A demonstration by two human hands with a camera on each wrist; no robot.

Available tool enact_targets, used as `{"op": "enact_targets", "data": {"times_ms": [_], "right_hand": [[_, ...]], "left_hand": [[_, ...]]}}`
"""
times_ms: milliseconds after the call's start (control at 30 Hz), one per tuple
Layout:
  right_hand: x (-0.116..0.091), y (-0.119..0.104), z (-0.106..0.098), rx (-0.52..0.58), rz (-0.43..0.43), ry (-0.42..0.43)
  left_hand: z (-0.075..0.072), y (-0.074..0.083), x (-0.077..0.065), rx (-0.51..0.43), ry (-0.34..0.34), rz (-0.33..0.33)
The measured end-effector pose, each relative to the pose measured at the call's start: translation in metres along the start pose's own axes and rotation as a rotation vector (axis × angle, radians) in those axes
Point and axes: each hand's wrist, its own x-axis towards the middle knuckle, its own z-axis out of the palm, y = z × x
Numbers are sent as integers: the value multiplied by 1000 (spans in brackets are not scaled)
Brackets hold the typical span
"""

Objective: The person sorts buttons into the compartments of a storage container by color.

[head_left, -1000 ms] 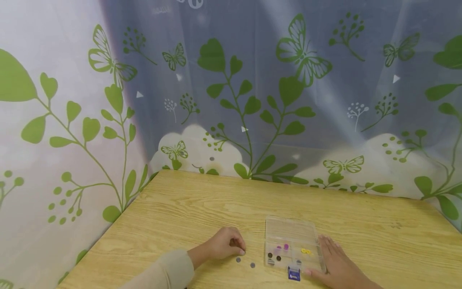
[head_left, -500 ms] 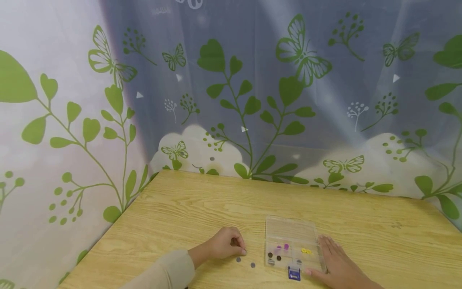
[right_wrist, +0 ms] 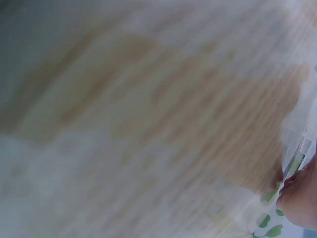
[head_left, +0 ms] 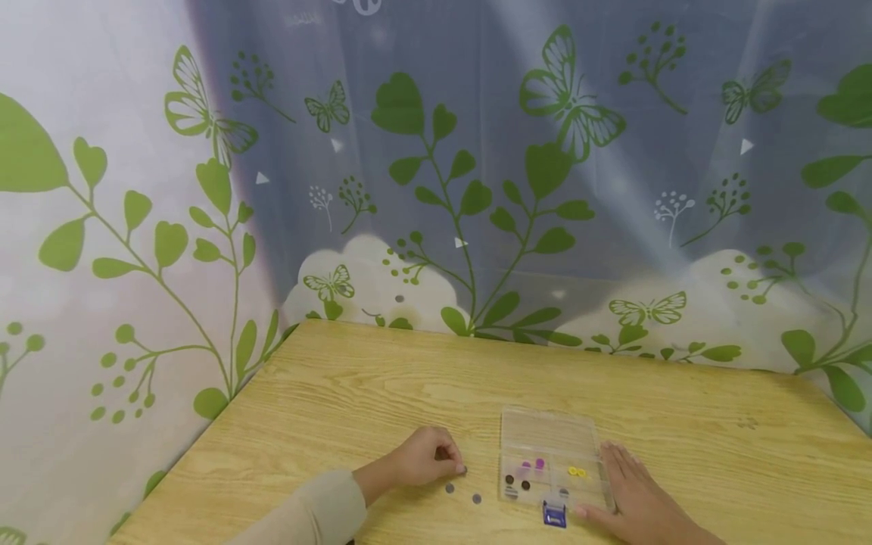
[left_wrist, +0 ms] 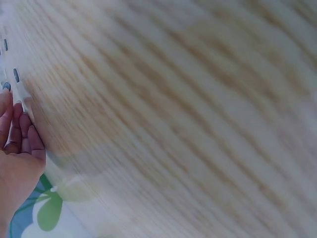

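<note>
In the head view my left hand (head_left: 425,458) is low over the table, thumb and forefinger pinching a small grey disc (head_left: 465,470). The left wrist view has that disc (left_wrist: 6,86) at the fingertips too. Two more grey discs, one nearer (head_left: 450,488) and one further right (head_left: 477,499), lie flat on the wood. A clear plastic box (head_left: 548,430) with compartments stands to their right, its lid folded back. My right hand (head_left: 633,496) rests against the box's right side with straight fingers, the thumb at its front corner.
Inside the box are purple discs (head_left: 540,463), yellow rings (head_left: 577,471), black discs (head_left: 509,480) and grey discs (head_left: 563,493). A blue latch (head_left: 555,515) sticks out at its front. Behind the wooden table (head_left: 381,378) hangs a printed curtain (head_left: 436,189).
The grey disc between my left thumb and forefinger now shows past the fingertips. Both hands and the box hold nearly the same places.
</note>
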Motion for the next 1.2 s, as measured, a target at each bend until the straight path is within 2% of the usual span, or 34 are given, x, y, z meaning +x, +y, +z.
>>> {"op": "enact_targets", "data": {"times_ms": [700,1033,1200], "right_hand": [[0,-1,-1,-3,3,-4],[0,0,-1,11,-7,-8],[0,1,-1,2,-10,-9]], "left_hand": [[-2,10,0,-5,36,-26],[1,20,4,-43,50,-17],[4,22,7,-30,65,19]]}}
